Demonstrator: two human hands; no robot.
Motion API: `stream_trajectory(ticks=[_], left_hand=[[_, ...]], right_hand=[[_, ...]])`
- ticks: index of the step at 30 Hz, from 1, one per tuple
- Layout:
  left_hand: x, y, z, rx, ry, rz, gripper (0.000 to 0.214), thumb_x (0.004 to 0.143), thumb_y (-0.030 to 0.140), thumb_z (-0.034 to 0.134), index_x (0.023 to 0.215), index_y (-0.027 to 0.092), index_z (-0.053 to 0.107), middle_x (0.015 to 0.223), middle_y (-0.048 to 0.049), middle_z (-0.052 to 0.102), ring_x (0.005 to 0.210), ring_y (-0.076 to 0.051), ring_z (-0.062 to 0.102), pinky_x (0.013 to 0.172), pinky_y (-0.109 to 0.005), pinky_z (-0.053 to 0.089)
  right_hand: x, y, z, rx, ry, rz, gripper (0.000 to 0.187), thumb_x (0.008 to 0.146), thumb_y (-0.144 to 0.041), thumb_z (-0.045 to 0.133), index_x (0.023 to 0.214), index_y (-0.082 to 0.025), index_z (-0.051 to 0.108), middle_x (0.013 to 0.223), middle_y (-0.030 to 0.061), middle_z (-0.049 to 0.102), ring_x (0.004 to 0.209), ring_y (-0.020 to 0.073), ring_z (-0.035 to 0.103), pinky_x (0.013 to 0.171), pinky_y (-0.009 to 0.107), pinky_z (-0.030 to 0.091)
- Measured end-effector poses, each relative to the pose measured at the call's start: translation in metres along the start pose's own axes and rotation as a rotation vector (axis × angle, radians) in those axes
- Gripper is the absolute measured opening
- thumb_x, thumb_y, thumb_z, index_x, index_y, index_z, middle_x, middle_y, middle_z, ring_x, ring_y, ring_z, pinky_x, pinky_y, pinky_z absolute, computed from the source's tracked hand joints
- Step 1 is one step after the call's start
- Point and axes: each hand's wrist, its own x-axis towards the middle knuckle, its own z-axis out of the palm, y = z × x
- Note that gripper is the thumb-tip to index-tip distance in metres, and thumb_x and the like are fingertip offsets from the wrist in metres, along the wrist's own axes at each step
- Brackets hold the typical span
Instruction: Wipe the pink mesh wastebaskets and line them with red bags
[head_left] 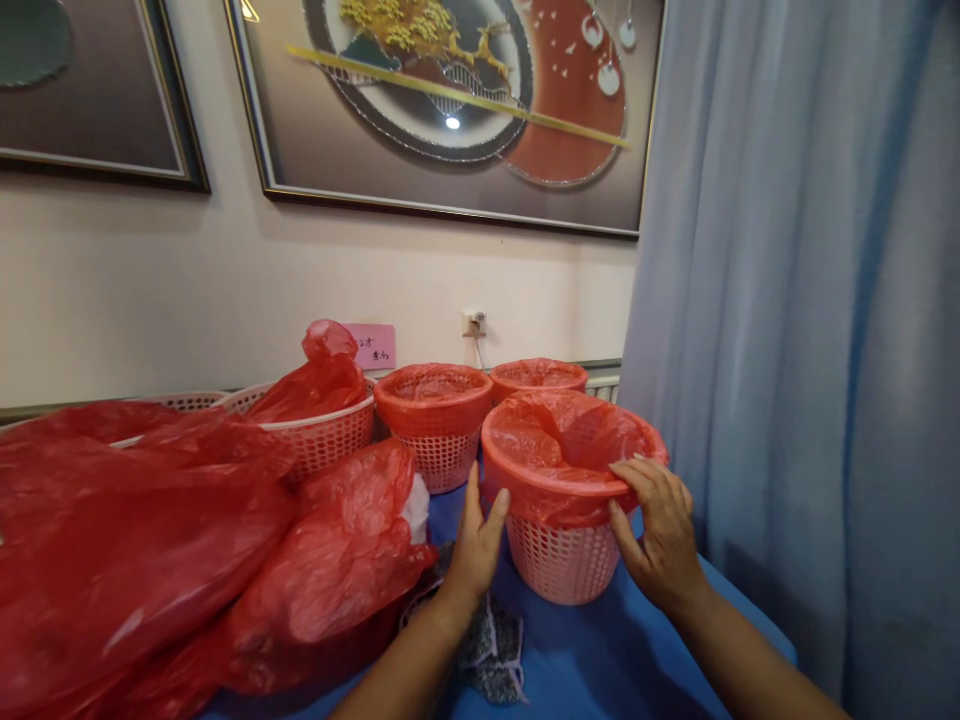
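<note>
A pink perforated plastic basket [564, 560] stands upright on the blue-covered table, lined with a thin red plastic bag [574, 435] folded down over its rim. At the basket's left side is my left hand [477, 540], thumb and fingers stretched apart; whether it touches the basket I cannot tell. My right hand [660, 530] grips the right front of the rim, fingers over the top and thumb against the folded bag below. Beneath my left forearm lies a dark grey knitted-looking cloth [495, 650] with pale edging, partly hidden.
Two more bag-lined baskets, a middle one [439, 450] and a far one [538, 375], stand behind. Large red plastic bags [135, 540] fill the left, beside a white basket [326, 440]. A blue curtain [787, 300] hangs at right. A wall socket [474, 323] holds a plug.
</note>
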Motion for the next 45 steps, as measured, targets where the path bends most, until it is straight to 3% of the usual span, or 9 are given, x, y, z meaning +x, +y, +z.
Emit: stream_trajectory(ticks=[6,12,16,20,26,30,34,39,45], left_hand=[[-0.006,0.036,-0.004,0.352,0.052,0.443,0.064,0.087,0.036,0.066,0.147,0.026,0.046,0.164,-0.0098,0.031,0.154,-0.031,0.022,0.126,-0.054,0.012],[0.043,0.105,0.002,0.561,-0.573,0.718,0.06,0.062,0.047,0.089,0.118,0.031,0.072,0.141,-0.0104,0.061,0.145,-0.04,0.038,0.12,-0.058,0.022],[0.077,0.113,0.008,0.88,-0.875,0.595,0.027,0.062,0.046,0.088,0.059,0.026,0.07,0.063,-0.0062,0.069,0.081,-0.031,0.07,0.085,-0.042,0.052],[0.081,0.108,0.011,0.863,-0.853,0.544,0.04,0.057,0.051,0.088,0.048,0.025,0.06,0.045,-0.0003,0.055,0.049,-0.018,0.055,0.061,-0.031,0.047],[0.078,0.105,0.011,0.842,-0.857,0.617,0.034,0.064,0.049,0.085,0.053,0.025,0.064,0.046,0.0011,0.055,0.045,-0.015,0.05,0.058,-0.029,0.043],[0.076,0.103,0.013,0.906,-0.856,0.594,0.03,0.066,0.042,0.087,0.053,0.025,0.065,0.045,0.0009,0.054,0.049,-0.018,0.055,0.064,-0.031,0.046],[0.077,0.112,0.008,0.799,-0.867,0.631,0.025,0.06,0.039,0.09,0.076,0.027,0.076,0.069,-0.0036,0.072,0.069,-0.024,0.068,0.08,-0.037,0.051],[0.091,0.127,-0.016,0.563,-0.721,0.63,0.061,0.04,0.032,0.098,0.098,0.033,0.078,0.108,-0.0067,0.077,0.108,-0.032,0.068,0.104,-0.046,0.046],[0.078,0.106,-0.023,0.539,-0.68,0.55,0.025,0.074,0.027,0.081,0.098,0.028,0.078,0.096,-0.0097,0.077,0.094,-0.028,0.069,0.097,-0.044,0.048]], right_hand=[[0.002,-0.001,-0.002,-0.006,0.011,0.013,0.035,0.091,-0.025,0.052,0.126,-0.025,0.052,0.12,0.0092,0.062,0.117,0.0297,0.056,0.103,0.052,0.037],[0.015,0.002,-0.012,0.042,-0.103,-0.026,0.015,0.091,-0.025,0.053,0.105,-0.024,0.058,0.102,0.0048,0.066,0.1,0.0245,0.06,0.096,0.045,0.038],[0.02,0.003,-0.017,0.071,-0.162,-0.015,0.011,0.091,-0.025,0.052,0.1,-0.023,0.057,0.094,0.0038,0.065,0.093,0.0234,0.059,0.092,0.044,0.039],[0.021,0.003,-0.023,0.079,-0.19,-0.009,0.014,0.091,-0.025,0.051,0.103,-0.023,0.058,0.094,0.0046,0.066,0.093,0.0236,0.061,0.091,0.044,0.041],[0.053,-0.019,-0.035,0.03,-0.205,-0.15,0.056,0.093,-0.04,0.055,0.144,-0.02,0.044,0.144,0.0161,0.053,0.132,0.0322,0.049,0.106,0.051,0.037],[0.072,-0.043,-0.02,0.013,-0.461,-0.188,0.027,0.097,-0.042,0.053,0.111,-0.022,0.066,0.099,0.0083,0.073,0.092,0.0248,0.067,0.08,0.038,0.046],[0.067,-0.047,-0.002,-0.097,-0.513,-0.145,0.031,0.1,-0.04,0.049,0.079,-0.021,0.062,0.066,0.0027,0.064,0.061,0.0181,0.059,0.06,0.031,0.034],[0.064,-0.009,-0.018,0.013,-0.545,-0.236,0.038,0.104,-0.039,0.04,0.075,-0.021,0.057,0.067,0.0003,0.062,0.062,0.0155,0.055,0.067,0.032,0.037],[0.066,0.062,-0.057,0.042,-0.538,-0.203,0.025,0.102,-0.039,0.046,0.104,-0.023,0.066,0.102,0.0067,0.072,0.094,0.0213,0.066,0.094,0.045,0.044]])
